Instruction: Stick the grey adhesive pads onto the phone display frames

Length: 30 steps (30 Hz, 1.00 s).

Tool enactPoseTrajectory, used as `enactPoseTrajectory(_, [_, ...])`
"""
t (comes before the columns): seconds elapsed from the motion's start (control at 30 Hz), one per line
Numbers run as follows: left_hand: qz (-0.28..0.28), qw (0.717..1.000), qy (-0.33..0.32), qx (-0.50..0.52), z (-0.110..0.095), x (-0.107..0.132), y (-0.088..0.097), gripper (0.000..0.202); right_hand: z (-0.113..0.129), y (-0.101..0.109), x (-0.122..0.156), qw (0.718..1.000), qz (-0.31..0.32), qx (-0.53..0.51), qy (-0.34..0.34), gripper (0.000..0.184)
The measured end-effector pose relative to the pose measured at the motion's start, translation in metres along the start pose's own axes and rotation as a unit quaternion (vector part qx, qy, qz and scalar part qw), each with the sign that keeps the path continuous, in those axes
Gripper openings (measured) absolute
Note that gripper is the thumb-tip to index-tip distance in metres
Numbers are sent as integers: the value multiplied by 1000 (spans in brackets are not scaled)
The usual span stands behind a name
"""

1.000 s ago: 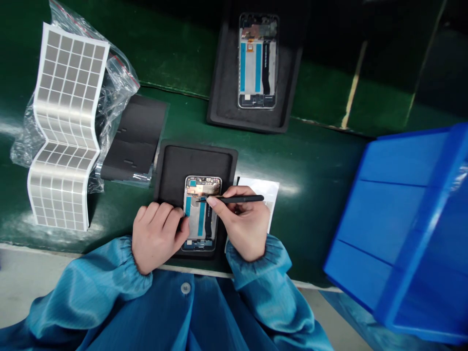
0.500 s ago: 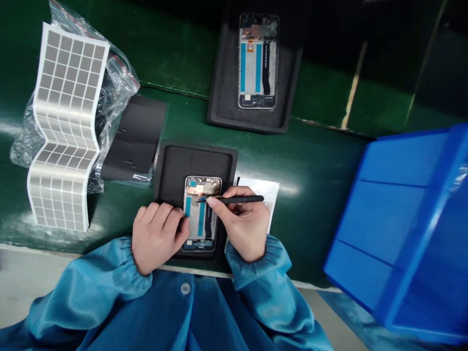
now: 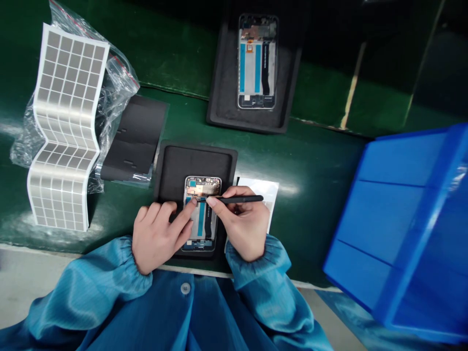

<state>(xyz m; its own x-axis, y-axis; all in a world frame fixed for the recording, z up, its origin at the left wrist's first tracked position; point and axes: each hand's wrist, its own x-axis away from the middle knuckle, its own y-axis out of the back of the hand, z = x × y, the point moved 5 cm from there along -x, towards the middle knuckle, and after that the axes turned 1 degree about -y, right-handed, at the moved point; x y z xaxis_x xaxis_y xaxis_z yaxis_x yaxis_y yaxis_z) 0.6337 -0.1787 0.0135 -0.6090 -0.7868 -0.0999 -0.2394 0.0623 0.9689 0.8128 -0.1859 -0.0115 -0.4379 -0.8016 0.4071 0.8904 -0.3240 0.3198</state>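
Note:
An opened phone (image 3: 202, 234), its inner parts and blue strips exposed, lies in a black tray (image 3: 197, 160) in front of me. My right hand (image 3: 244, 222) is closed around black tweezers (image 3: 243, 199), held nearly level over the phone's upper half with the tip pointing left. From the left side my left hand (image 3: 161, 236) reaches over the phone. Its index finger is stretched out, with the fingertip by the tweezers' tip. Whether that finger presses on the phone or on a small part, I cannot tell.
Farther back, a second opened phone (image 3: 258, 61) lies in another black tray (image 3: 219, 114). At left are a sheet of grey square stickers (image 3: 68, 112), clear plastic bags (image 3: 119, 83) and black sheets (image 3: 135, 136). A white paper (image 3: 272, 192) lies beside my right hand. A blue bin (image 3: 387, 204) stands at right.
My left index finger has stretched out to the right, from the phone's left edge to the tweezers' tip. My right hand and the tweezers have hardly moved.

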Motion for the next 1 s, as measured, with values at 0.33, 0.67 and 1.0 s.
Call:
enactPoseTrajectory(0.33, [-4, 1000, 0, -3, 0, 1, -1, 41, 0, 0, 0, 1000, -2, 1, 5, 27])
enactPoseTrajectory(0.67, [3, 999, -16, -31, -2, -1, 0, 43, 2, -1, 1, 1000, -6, 12, 11, 27])
enactPoseTrajectory(1.0, [10, 999, -24, -38, -3, -1, 0, 43, -3, 9, -2, 999, -24, -22, -1, 31])
